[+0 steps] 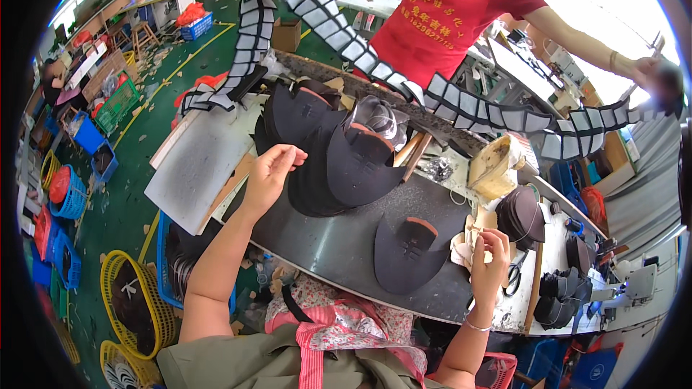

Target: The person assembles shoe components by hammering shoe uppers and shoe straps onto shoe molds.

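Observation:
My left hand point(273, 173) is raised beside a stack of black shoe uppers point(313, 166). Its fingers are drawn together, and nothing shows between them. A single black shoe upper point(409, 263), with a brown edge at its opening, lies flat on the dark tabletop between my hands. To the right, my right hand point(490, 258) has its fingers curled at a loose pile of cream-coloured pieces point(465, 241), its thumb and fingertips closed at the pile's edge. Whether a piece is pinched there cannot be made out. Black-handled scissors point(512, 279) lie just right of that hand.
Across the table, a person in a red apron point(425, 18) stretches out a long chain of black-and-white pieces point(346, 39). A grey board point(194, 162) lies left, a yellowish container point(497, 166) at the back right. Yellow baskets point(137, 302) stand on the floor.

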Demonstrator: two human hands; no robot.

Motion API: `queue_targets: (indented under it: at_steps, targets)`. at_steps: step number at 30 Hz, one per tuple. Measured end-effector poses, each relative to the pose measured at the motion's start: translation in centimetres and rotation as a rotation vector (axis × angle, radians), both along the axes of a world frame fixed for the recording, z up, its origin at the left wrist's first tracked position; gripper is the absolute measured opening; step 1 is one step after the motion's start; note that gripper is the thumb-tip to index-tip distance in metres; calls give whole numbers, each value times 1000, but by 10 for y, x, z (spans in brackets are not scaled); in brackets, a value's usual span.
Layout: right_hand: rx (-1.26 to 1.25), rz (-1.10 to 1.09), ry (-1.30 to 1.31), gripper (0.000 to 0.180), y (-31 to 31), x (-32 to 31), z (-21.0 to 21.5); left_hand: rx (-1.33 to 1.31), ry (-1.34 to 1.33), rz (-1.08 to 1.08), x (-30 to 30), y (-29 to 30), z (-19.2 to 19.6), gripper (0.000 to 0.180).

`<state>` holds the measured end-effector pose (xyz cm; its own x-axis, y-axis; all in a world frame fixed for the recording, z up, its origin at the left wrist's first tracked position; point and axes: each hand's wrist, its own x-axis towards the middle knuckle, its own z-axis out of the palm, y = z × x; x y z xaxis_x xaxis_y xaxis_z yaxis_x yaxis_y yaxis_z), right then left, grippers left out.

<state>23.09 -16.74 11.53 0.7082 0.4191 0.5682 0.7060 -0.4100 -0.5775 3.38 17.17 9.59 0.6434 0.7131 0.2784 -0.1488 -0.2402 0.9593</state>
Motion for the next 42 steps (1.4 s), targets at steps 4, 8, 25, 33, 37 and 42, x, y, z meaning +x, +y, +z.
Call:
queue_targets:
  at_steps: [4, 8, 25, 33, 37, 42]
  targets:
    - [-86, -38, 83, 7, -15, -4, -16, -22, 180, -82, -3, 7, -26, 22]
    - [-111, -174, 209, 8, -41, 11, -37, -56, 180, 43, -4, 49, -50, 27]
    - [-749, -721, 465, 45, -231, 174, -169, -460, 17, 321, 87, 273, -70, 66]
    - [37, -634, 815, 22, -284, 166, -137, -286, 157, 969, 84, 319, -57, 92]
    - [-26, -1026, 341, 16, -219, 139, -101, -584, -65, 852, 84, 361, -79, 85]
    - [34, -1308, -133, 18, -252, 140, -100, -841, -382, 895, 113, 391, -86, 45]
